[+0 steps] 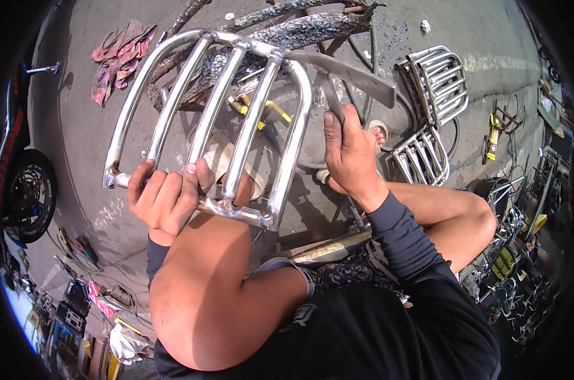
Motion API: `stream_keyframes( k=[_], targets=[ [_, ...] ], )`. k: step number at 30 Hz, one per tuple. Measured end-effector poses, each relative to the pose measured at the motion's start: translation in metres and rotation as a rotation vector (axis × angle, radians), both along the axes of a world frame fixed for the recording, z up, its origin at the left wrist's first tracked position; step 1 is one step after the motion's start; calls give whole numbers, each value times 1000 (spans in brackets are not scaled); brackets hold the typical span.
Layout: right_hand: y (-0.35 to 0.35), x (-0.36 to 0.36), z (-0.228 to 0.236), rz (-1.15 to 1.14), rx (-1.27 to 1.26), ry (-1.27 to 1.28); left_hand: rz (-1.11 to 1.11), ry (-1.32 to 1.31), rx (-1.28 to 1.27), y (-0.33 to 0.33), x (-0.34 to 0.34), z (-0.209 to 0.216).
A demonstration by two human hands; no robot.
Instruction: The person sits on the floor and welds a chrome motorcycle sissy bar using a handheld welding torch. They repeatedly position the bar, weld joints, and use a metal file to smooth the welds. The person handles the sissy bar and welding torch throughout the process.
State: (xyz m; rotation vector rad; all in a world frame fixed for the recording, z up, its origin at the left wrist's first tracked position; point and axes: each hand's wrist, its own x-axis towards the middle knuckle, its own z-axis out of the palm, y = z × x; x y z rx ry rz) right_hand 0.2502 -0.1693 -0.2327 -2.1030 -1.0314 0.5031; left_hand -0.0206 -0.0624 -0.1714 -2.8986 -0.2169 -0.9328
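My left hand [168, 197] is wrapped round the bottom bar of a silver tubular metal rack [217, 104]. The rack has a curved outer frame and several upright bars, and is tilted up over my left knee. Weld marks show at its joints. In my right hand [353, 155] is the handle of a chipping hammer [359, 78] with a long flat steel head. The head's narrow left end lies at the rack's upper weld joint, where the right-hand upright bar meets the frame; whether they touch, I cannot tell.
A spatter-crusted metal stand [306, 30] lies behind the rack, near a yellow-handled tool [275, 111]. Two similar racks [448, 79] rest at the right with dark cables beside them. A stained pink cloth [119, 57] lies far left, a motorcycle wheel [32, 196] stands left, and metal scrap [521, 266] fills the right.
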Motion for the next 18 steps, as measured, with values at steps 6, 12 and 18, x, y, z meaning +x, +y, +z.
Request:
stream_keyframes(
  k=[6, 12, 18],
  targets=[
    [-6, 5, 5, -59, 411, 30, 20, 3, -19, 17, 17, -8],
    [-8, -5, -8, -50, 148, -53, 11, -4, -5, 1, 3, -3],
    [-6, -1, -13, 10, 1, -7, 2, 5, -16, -10, -4, 2]
  ],
)
